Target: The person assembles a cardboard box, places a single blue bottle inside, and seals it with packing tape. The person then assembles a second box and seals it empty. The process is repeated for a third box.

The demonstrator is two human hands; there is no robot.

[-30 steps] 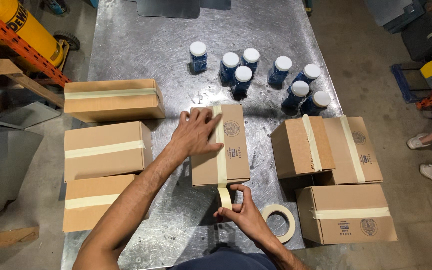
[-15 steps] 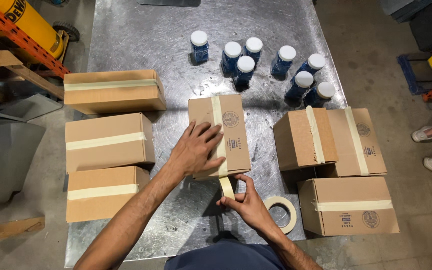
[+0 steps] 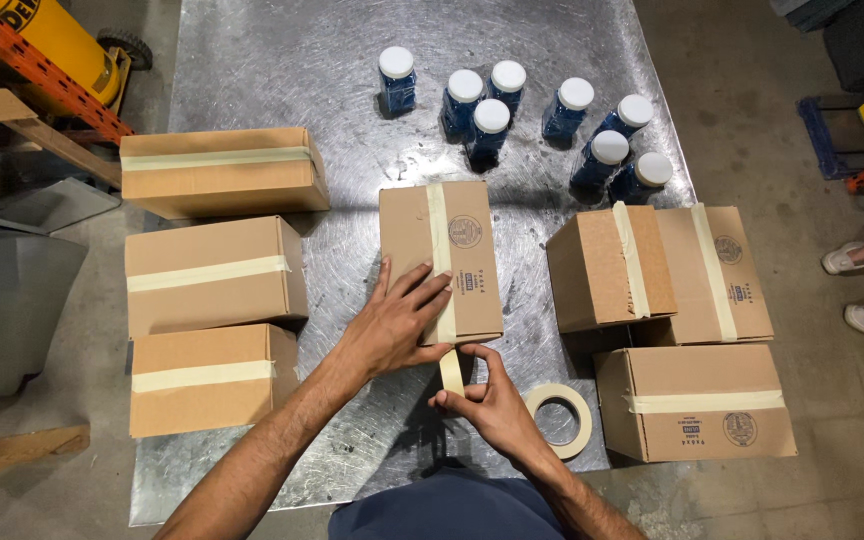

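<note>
Cardboard box, brown and small [image 3: 439, 262], sits mid-counter, a cream masking tape strip [image 3: 439, 255] running along its top seam. Left hand [image 3: 399, 318] lies spread flat, pressing the near edge. Right hand [image 3: 489, 400] pinches the tape tail [image 3: 451, 372] at 6 o'clock. Sealing looks nearly done; next calls for tearing or folding down the tail. Tape roll [image 3: 559, 419] lies at 4 o'clock.
</note>
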